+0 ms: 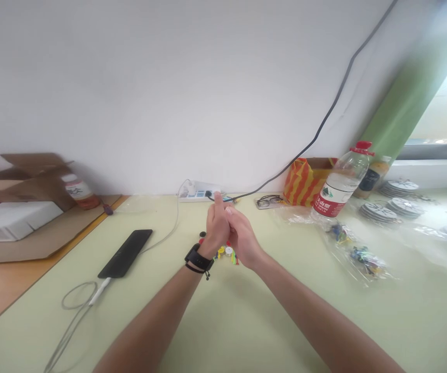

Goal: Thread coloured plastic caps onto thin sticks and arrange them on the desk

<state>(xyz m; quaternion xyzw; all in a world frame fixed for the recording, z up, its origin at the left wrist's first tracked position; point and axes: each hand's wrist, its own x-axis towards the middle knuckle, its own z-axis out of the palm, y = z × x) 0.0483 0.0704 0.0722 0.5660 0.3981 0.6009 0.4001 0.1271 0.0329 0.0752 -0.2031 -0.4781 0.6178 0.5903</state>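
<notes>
My left hand (217, 228) and my right hand (242, 235) are pressed against each other palm to palm above the table. A black watch (199, 257) and a thin dark band circle my left wrist. The left fingers point forward, stretched out, and the right thumb rests near them. Most of the right fingers are hidden behind the left hand. No object shows between the palms. Below and partly behind the hands lie small coloured parts: a yellow piece (221, 252), a white round piece (228, 252), green strips (234, 258) and a black round piece (202, 234).
A black phone (126, 254) with a white cable (99, 291) lies left. Further left stand a cardboard box (32, 166) and a drink bottle (79, 190). A power strip (200, 192) sits by the wall. Rightward are a large water bottle (340, 181), bagged parts (363, 259) and stacked discs (378, 212).
</notes>
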